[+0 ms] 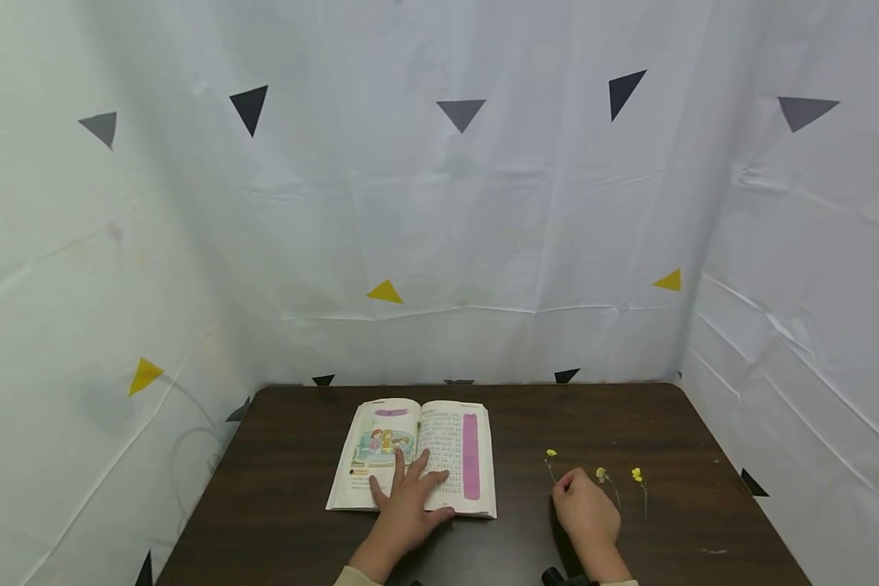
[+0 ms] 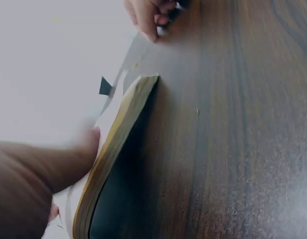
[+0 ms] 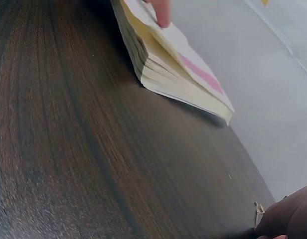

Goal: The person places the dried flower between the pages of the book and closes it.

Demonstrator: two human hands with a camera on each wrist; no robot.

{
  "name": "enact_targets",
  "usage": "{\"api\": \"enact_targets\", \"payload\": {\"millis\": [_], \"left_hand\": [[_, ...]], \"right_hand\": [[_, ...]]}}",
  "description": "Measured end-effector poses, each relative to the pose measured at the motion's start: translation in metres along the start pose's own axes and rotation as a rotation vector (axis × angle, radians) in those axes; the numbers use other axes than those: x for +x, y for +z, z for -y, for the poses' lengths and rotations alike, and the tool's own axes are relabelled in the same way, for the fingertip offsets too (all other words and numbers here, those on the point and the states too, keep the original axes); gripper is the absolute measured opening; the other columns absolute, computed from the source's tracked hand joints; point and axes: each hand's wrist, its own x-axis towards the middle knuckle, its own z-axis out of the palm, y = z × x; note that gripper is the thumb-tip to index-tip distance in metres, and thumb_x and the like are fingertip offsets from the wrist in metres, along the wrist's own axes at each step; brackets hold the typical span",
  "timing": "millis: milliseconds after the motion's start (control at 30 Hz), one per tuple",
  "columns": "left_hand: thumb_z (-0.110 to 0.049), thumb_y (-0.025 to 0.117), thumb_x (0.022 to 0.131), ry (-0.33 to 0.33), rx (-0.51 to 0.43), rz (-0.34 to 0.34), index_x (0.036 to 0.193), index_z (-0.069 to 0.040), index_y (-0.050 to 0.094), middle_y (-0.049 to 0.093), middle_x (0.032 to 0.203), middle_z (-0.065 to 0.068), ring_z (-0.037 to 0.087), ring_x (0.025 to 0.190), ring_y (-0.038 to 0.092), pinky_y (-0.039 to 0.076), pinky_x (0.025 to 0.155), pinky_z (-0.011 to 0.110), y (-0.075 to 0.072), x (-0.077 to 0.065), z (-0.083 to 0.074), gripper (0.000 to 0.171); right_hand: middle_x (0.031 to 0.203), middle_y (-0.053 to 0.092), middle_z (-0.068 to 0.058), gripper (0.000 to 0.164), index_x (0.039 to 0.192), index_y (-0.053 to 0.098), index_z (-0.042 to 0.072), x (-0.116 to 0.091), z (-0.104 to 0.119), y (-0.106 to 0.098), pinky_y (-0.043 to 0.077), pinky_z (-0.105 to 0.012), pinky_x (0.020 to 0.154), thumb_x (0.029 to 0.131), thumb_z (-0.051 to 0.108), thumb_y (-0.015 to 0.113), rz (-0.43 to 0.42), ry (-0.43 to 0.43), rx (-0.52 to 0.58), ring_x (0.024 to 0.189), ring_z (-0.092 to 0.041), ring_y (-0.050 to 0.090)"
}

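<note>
An open book (image 1: 439, 423) with a picture on its left page and a pink strip down its right lies on the table. My left hand (image 1: 406, 509) rests across its lower middle with fingers spread; its thumb is on the page edge. To the right of the book, my right hand (image 1: 588, 509) pinches the stem of a small yellow flower (image 1: 551, 452), whose head sticks out beyond the fingertips. Two more stemmed yellow flowers, a paler one (image 1: 601, 474) and a brighter one (image 1: 637, 474), lie just right of that hand. The right wrist view shows the book's thick page block (image 3: 183, 87).
The dark wood table (image 1: 278, 480) has its far edge against a white curtain (image 1: 483, 228) printed with triangles. The curtain also hangs at both sides. A tiny pale bit (image 2: 198, 112) lies on the tabletop in the left wrist view.
</note>
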Motion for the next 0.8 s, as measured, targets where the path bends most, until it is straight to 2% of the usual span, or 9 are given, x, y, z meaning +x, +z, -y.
{"api": "enact_targets", "payload": {"millis": [200, 400, 500, 633, 700, 800], "left_hand": [[-0.051, 0.084, 0.075, -0.013, -0.033, 0.000, 0.128, -0.038, 0.067, 0.040, 0.162, 0.003, 0.048, 0.156, 0.007, -0.002, 0.100, 0.088, -0.003, 0.000, 0.000, 0.058], [-0.048, 0.082, 0.077, -0.023, -0.081, -0.034, 0.121, -0.037, 0.070, 0.046, 0.158, 0.002, 0.048, 0.156, 0.012, -0.001, 0.101, 0.088, -0.007, -0.002, 0.000, 0.047], [-0.047, 0.079, 0.080, 0.002, -0.072, -0.050, 0.117, -0.036, 0.071, 0.049, 0.156, 0.004, 0.052, 0.153, 0.017, 0.003, 0.099, 0.090, -0.009, -0.006, 0.000, 0.039], [-0.046, 0.076, 0.084, 0.060, -0.020, -0.114, 0.109, -0.035, 0.071, 0.058, 0.147, 0.002, 0.054, 0.147, 0.031, 0.012, 0.096, 0.092, -0.011, -0.013, -0.001, 0.027], [-0.042, 0.073, 0.088, 0.096, -0.003, -0.163, 0.101, -0.034, 0.071, 0.064, 0.136, -0.001, 0.052, 0.143, 0.040, 0.015, 0.096, 0.092, -0.011, -0.016, 0.000, 0.016], [-0.035, 0.069, 0.094, 0.129, 0.008, -0.223, 0.094, -0.032, 0.070, 0.068, 0.113, -0.011, 0.036, 0.133, 0.057, 0.023, 0.097, 0.089, -0.011, -0.017, 0.003, 0.004]], "right_hand": [[0.066, 0.061, 0.003, 0.010, 0.093, 0.062, 0.019, 0.002, 0.000, 0.000, 0.035, -0.035, 0.047, 0.094, 0.028, 0.058, -0.022, 0.002, -0.010, 0.056, -0.018, 0.053], [0.066, 0.059, 0.003, 0.011, 0.093, 0.061, 0.019, 0.002, -0.002, 0.001, 0.034, -0.033, 0.047, 0.094, 0.029, 0.056, -0.017, 0.002, 0.008, 0.056, -0.017, 0.051], [0.063, 0.056, 0.003, 0.012, 0.093, 0.061, 0.018, 0.001, -0.002, 0.002, 0.034, -0.033, 0.046, 0.095, 0.029, 0.056, -0.006, -0.002, 0.018, 0.054, -0.017, 0.050], [0.061, 0.056, 0.002, 0.013, 0.094, 0.062, 0.017, 0.000, -0.001, 0.001, 0.034, -0.033, 0.045, 0.095, 0.028, 0.056, 0.009, -0.005, 0.019, 0.052, -0.017, 0.049], [0.063, 0.058, 0.002, 0.013, 0.095, 0.062, 0.017, 0.000, -0.001, 0.000, 0.034, -0.034, 0.045, 0.095, 0.029, 0.056, 0.009, -0.007, 0.011, 0.053, -0.018, 0.050], [0.069, 0.062, 0.003, 0.013, 0.096, 0.063, 0.018, 0.001, 0.000, -0.001, 0.035, -0.035, 0.048, 0.095, 0.029, 0.057, 0.006, -0.004, -0.004, 0.057, -0.018, 0.054]]}}
